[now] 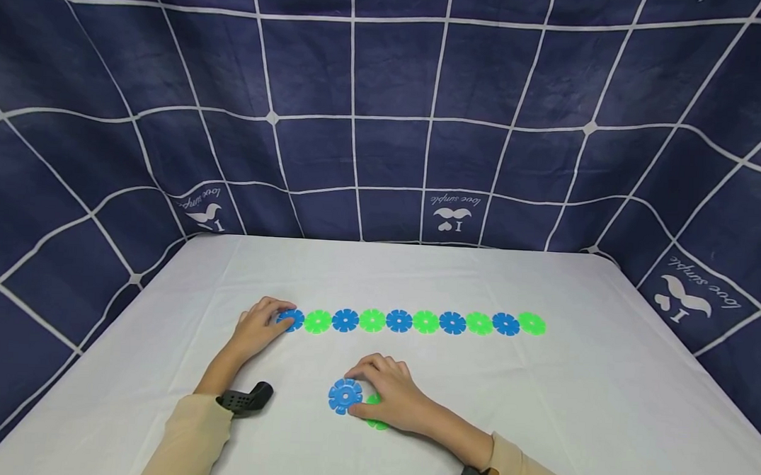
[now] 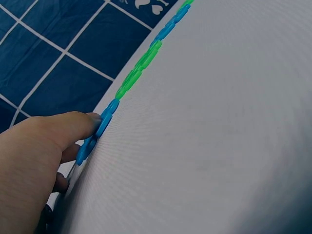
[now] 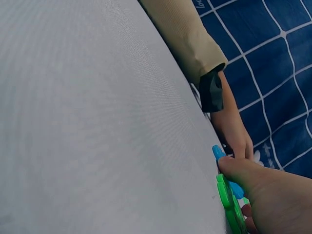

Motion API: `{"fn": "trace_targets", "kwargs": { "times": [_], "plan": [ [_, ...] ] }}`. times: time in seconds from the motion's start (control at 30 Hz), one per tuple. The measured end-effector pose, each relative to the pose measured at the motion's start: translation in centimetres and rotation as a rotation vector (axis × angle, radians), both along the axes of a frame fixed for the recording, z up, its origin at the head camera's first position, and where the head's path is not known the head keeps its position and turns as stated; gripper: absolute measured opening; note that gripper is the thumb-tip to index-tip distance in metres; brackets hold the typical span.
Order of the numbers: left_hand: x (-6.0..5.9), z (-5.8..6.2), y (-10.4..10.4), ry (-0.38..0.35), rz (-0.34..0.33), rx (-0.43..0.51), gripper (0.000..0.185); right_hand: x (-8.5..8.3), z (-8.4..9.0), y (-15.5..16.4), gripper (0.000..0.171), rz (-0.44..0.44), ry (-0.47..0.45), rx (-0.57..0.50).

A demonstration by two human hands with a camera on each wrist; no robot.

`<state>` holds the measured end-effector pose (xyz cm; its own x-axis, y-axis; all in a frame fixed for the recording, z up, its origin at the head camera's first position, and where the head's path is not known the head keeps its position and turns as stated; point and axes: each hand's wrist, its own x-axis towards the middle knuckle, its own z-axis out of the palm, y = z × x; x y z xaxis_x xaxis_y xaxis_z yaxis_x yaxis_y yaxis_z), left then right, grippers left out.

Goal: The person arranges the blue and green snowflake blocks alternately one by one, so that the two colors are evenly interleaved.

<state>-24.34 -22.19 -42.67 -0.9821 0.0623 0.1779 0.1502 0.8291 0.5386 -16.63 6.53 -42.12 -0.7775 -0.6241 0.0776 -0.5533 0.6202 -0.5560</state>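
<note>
My left hand [image 1: 258,328] is at the left end of a row of flat, notched plastic discs, pinching the end blue disc [image 2: 105,122] between thumb and fingers. Beside it lies a green disc [image 1: 317,322], edge to edge with the blue one. Nearer the front, my right hand [image 1: 393,394] grips another blue disc [image 1: 345,396] by its right side, thumb below and fingers above. A green disc [image 3: 225,195] sits under that hand, partly covered by the thumb and the blue disc.
The row runs rightward with blue and green discs alternating, ending in a green disc [image 1: 532,323]. All lie on a white cloth-covered table [image 1: 378,280]. A dark blue checked curtain [image 1: 390,153] hangs behind and at both sides. Black devices [image 1: 246,399] are strapped on the wrists.
</note>
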Motion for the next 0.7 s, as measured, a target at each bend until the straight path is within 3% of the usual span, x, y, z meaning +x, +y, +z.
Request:
{"fn": "trace_targets", "kwargs": {
  "times": [0.43,0.7],
  "plan": [
    [-0.01,-0.18,-0.1,0.004,-0.002,0.006,0.035,0.0,-0.07,-0.01,0.043,0.005,-0.004,-0.014],
    [0.09,-0.15,-0.01,0.012,0.0,0.0,0.035,0.07,0.12,0.08,0.043,0.019,-0.087,-0.101]
  ]
}}
